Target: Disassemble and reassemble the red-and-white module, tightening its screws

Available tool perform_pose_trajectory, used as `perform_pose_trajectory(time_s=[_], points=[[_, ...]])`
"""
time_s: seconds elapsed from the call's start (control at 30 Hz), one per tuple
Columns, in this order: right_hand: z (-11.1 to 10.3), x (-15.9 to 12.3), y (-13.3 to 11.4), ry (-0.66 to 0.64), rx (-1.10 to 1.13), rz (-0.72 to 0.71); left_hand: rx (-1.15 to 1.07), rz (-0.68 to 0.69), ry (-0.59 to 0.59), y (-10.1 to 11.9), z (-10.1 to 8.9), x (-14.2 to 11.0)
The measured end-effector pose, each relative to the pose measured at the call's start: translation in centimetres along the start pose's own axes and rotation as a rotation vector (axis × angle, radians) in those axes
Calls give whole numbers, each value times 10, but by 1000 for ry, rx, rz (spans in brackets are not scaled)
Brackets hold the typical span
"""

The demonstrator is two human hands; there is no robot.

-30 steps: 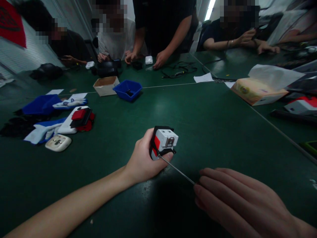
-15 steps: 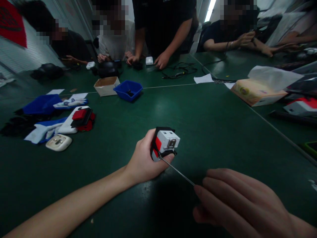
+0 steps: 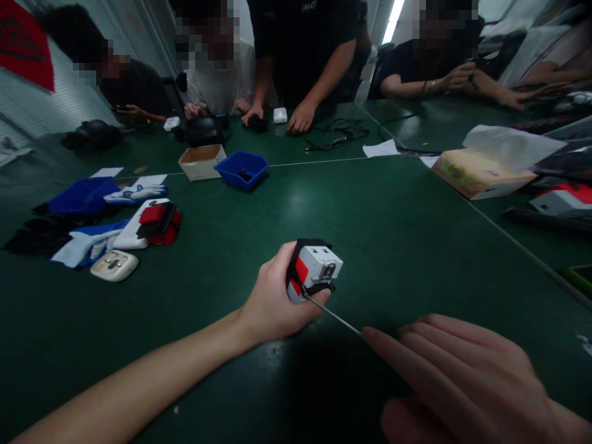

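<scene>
Grey-and-red module (image 3: 321, 264) in a black bracket (image 3: 311, 242): held up over the green table (image 3: 388, 246). All places relative to this module. Nearest, lower right of it: right hand (image 3: 467, 370), back of hand up, index fingertip at the end of the visible part of a thin metal shaft (image 3: 333, 315). Thumb low, blurred, apart from the fingers; underside hidden, so can't tell if the hand is closed on a handle. Shaft's other end meets the module's near lower corner. Left hand (image 3: 276, 299) wrapped around the module, clamped on it, thumb along the near side.

Well left of it: cream case (image 3: 114, 266), then white-and-blue glove (image 3: 90, 245) and red block (image 3: 160, 223) with a black plate. Beyond it, right: red-and-white device (image 3: 562, 202), tissue box (image 3: 483, 172). Beyond it, left: blue tray (image 3: 237, 179) with small black bits inside, touching or just beside an open carton (image 3: 203, 167). Farthest straight beyond: black cables (image 3: 337, 142), co-worker's hand (image 3: 301, 117) on the table.
</scene>
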State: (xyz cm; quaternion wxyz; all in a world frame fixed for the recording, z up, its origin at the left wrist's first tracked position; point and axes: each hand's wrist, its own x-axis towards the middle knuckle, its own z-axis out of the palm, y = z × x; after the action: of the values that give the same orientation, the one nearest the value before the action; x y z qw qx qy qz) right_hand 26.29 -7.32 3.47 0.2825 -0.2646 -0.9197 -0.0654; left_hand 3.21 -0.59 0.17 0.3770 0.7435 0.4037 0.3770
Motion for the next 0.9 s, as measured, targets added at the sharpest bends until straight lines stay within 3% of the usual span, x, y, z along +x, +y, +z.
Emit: perform_pose_trajectory(time_s=[0.2,0.5,0.7,0.9], points=[[4,3,-1,74,-59,-11,-10,-9,7,2,-1,1],[7,-6,-4,83,-65,-25,-32,-9,11,1,0,2],[2,-12,3,-31,-25,34,-34,-14,-5,4,0,2],[12,-15,9,-15,12,58,-21,-27,-18,5,-1,1]])
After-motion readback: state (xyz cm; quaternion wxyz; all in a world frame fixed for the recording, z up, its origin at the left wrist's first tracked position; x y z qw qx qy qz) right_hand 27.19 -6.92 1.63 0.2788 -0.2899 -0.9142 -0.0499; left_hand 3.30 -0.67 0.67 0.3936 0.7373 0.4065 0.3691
